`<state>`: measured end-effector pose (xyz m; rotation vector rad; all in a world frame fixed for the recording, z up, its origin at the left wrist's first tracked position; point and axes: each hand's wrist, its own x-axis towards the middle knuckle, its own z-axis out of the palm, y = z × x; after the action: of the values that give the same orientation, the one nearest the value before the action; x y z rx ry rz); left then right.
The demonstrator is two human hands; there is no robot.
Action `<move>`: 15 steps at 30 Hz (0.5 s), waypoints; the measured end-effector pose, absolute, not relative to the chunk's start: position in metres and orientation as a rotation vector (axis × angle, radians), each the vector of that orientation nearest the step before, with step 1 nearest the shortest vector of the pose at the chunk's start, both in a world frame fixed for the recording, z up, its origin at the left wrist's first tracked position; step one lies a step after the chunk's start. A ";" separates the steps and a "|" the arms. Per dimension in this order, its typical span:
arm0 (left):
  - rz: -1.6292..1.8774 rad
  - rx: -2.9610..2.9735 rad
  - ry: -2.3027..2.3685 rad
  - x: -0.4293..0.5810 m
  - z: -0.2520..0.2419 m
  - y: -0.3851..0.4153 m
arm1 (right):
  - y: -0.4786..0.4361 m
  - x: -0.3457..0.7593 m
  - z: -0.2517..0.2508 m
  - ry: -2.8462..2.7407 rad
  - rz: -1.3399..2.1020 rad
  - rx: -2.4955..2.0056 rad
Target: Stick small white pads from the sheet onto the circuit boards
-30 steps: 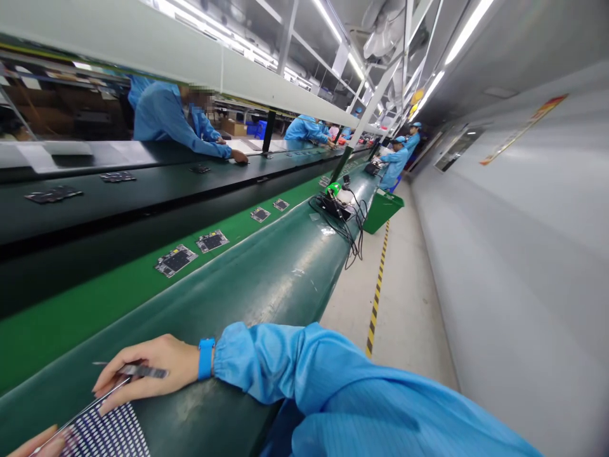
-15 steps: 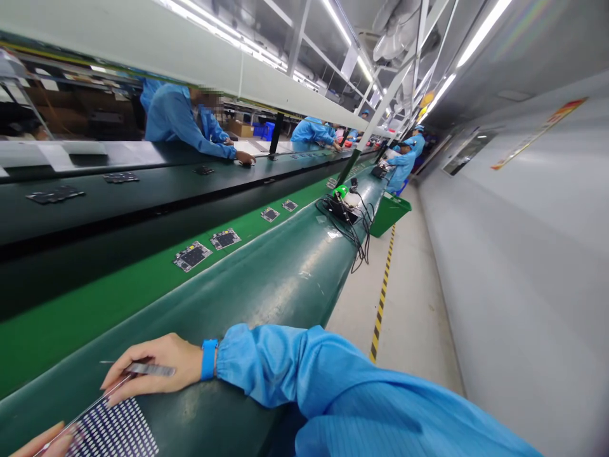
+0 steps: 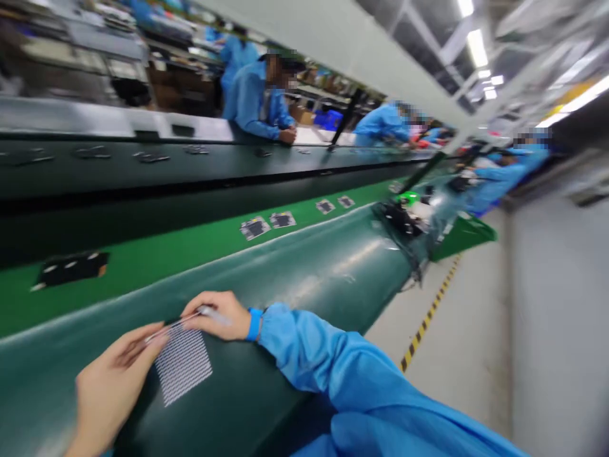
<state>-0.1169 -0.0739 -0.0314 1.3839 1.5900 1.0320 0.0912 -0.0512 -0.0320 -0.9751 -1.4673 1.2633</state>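
My left hand (image 3: 117,374) is closed, its thumb and fingers pinching a thin flat piece (image 3: 159,332) seen nearly edge-on. My right hand (image 3: 216,315), with a blue band at the wrist, is closed around metal tweezers (image 3: 214,313). Its fingertips meet the far end of the thin piece. Just below both hands is a sheet (image 3: 184,365) with rows of small white marks on a dark ground. Motion blur hides whether the sheet is attached to the thin piece or lies on the green bench mat (image 3: 295,273).
A green conveyor belt (image 3: 200,244) runs beyond the bench, carrying several circuit boards (image 3: 255,227) and a dark board (image 3: 72,270). Co-workers in blue sit across the line. Cabled equipment (image 3: 404,216) stands farther along, beside a green bin (image 3: 464,236).
The view has swung left and blurred. My left hand has come further into view, and both hands appear higher and further right. A dark board now shows on the belt.
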 end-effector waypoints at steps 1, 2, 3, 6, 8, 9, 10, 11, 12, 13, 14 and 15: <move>1.028 1.318 1.537 -0.116 -0.030 -0.074 | -0.051 0.091 -0.029 -1.478 1.277 -0.996; 1.057 1.270 1.507 -0.115 -0.029 -0.074 | -0.052 0.090 -0.026 -1.473 1.289 -1.018; 1.073 1.248 1.477 -0.114 -0.028 -0.073 | -0.051 0.091 -0.023 -1.463 1.294 -1.026; 1.135 1.217 1.445 -0.112 -0.024 -0.070 | -0.047 0.096 -0.015 -1.524 1.279 -0.997; 1.183 1.192 1.448 -0.112 -0.022 -0.069 | -0.036 0.102 -0.009 -1.546 1.216 -0.974; 1.208 1.177 1.448 -0.113 -0.022 -0.068 | -0.026 0.104 -0.006 -1.544 1.188 -0.967; 1.230 1.165 1.448 -0.114 -0.022 -0.067 | -0.014 0.104 -0.003 -1.546 1.169 -0.963; 1.249 1.155 1.447 -0.116 -0.022 -0.066 | 0.001 0.102 0.000 -1.564 1.154 -0.964; 1.264 1.150 1.446 -0.118 -0.022 -0.066 | 0.018 0.096 0.002 -1.611 1.133 -0.974; 1.270 1.148 1.447 -0.120 -0.022 -0.066 | 0.035 0.088 0.004 -1.686 1.093 -0.997; 1.271 1.149 1.453 -0.123 -0.022 -0.066 | 0.052 0.076 0.006 -1.778 1.022 -1.036; 1.265 1.150 1.468 -0.125 -0.021 -0.067 | 0.068 0.062 0.007 -1.888 0.925 -1.086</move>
<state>-0.1252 -0.0673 -0.0212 1.1502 1.4682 1.2647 0.0620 0.0678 0.0073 -1.0857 -1.8883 0.9248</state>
